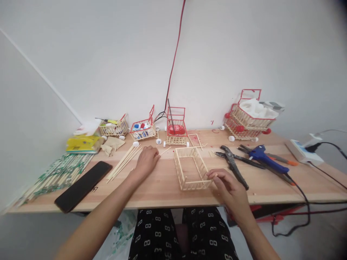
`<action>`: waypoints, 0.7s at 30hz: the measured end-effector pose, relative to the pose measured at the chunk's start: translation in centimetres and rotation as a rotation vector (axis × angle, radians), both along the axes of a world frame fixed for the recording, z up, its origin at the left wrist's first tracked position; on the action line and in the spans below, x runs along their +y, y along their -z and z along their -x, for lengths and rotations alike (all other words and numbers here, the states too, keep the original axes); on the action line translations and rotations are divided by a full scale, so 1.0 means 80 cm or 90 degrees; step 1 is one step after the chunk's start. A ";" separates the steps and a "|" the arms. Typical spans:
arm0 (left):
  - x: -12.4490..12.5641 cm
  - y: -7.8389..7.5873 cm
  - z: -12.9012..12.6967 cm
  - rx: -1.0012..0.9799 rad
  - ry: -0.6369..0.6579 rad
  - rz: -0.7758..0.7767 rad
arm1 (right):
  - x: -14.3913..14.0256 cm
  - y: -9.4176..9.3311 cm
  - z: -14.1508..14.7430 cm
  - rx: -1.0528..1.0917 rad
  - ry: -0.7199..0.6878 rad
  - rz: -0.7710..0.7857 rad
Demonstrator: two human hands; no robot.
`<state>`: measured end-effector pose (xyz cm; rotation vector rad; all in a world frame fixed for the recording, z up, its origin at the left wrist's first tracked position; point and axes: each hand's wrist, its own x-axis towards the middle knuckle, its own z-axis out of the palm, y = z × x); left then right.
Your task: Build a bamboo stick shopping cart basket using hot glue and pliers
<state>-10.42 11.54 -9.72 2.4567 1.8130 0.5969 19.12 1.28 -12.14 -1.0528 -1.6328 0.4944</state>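
Observation:
My left hand (148, 159) rests on the table with its fingers curled together, and a short thin wooden stick (165, 150) points out from the fingertips. Just left of it lies a bundle of long bamboo skewers (123, 163). A rectangular basket frame (195, 183) of small wooden sticks stands on the table between my hands, with low slatted sides and an open middle. At its near right corner, my right hand (229, 186) pinches the frame between thumb and fingers; a small pale stick end shows there.
Pliers (232, 166) and a blue glue gun (267, 160) lie right, its cord trailing past a power strip (305, 152). Small red-trimmed carts (176, 124) line the wall. A phone (84, 186), packaged skewers (58, 175) and a yellow packet (82, 143) are left.

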 end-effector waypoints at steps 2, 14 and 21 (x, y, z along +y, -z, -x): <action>0.007 0.001 -0.010 0.018 -0.009 0.003 | 0.000 0.000 0.003 -0.001 -0.004 0.005; -0.047 -0.038 0.033 -0.139 -0.016 -0.004 | 0.003 -0.019 0.011 0.033 0.006 0.037; -0.121 -0.119 0.034 -0.411 0.034 0.014 | -0.001 -0.016 0.014 0.049 0.001 0.033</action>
